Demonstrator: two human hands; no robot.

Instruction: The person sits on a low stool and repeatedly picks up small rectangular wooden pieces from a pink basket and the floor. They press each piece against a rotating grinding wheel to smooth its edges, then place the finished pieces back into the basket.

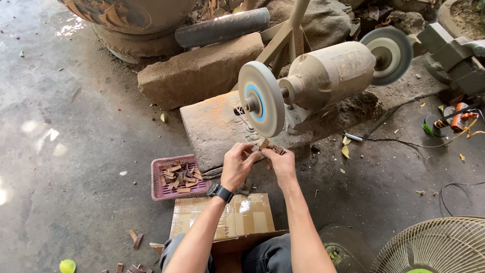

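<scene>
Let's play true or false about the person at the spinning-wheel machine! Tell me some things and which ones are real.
1. Both hands, left hand and right hand, hold small brown pieces just below the near grinding wheel. True.
2. The pink basket is empty. False: it holds many small brown pieces.
3. A watch sits on the left wrist. True.
4. The fan stands at the person's left. False: it is at the lower right.
5. A cardboard box lies near the person's knees. True.
</scene>
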